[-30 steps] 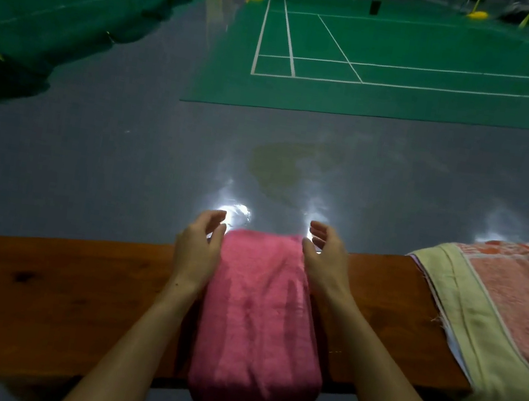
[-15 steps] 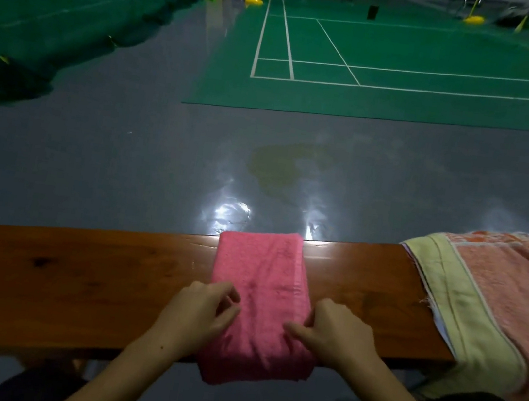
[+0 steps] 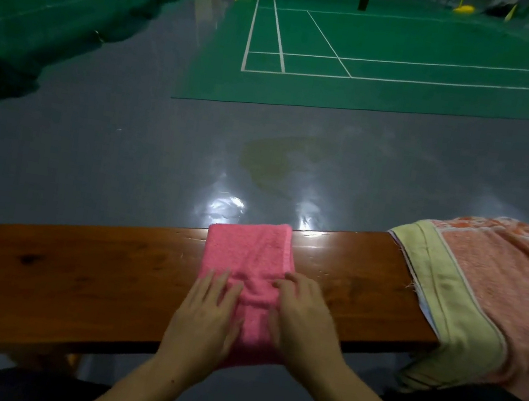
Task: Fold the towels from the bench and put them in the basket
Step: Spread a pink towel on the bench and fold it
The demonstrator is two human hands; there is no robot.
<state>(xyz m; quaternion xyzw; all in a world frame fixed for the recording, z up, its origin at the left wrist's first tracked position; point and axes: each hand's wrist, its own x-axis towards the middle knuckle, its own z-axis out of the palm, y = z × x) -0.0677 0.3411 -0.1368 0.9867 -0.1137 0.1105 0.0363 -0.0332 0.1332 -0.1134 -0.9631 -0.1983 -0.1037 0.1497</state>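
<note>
The task looks to be in its early or middle part, judged from how things lie; one pink towel [image 3: 247, 259] lies folded into a narrow strip across the wooden bench [image 3: 73, 275], its near end hanging a little over the front edge, and it seems to want one more fold before it is compact enough to carry off; no basket shows anywhere in the head view, so nothing can be counted as put away from here; at the right end of the bench a heap of unfolded towels [image 3: 482, 294] waits, a pale yellow one beneath and a salmon-orange one on top, draped over the bench end and hanging down its side, well apart from the pink one; those, at the least, are left to fold. The left hand [image 3: 204, 315] lies flat on the near left part of the pink towel, fingers straight and spread, pressing it to the wood; the right hand [image 3: 303, 323] rests on the near right part, its fingers bent at the tips, and whether they pinch the cloth or merely press it I cannot tell. The pink towel is a thick terry, soft and napped, with a slight crease between the two hands; its far end sits square at the bench's far edge.
</note>
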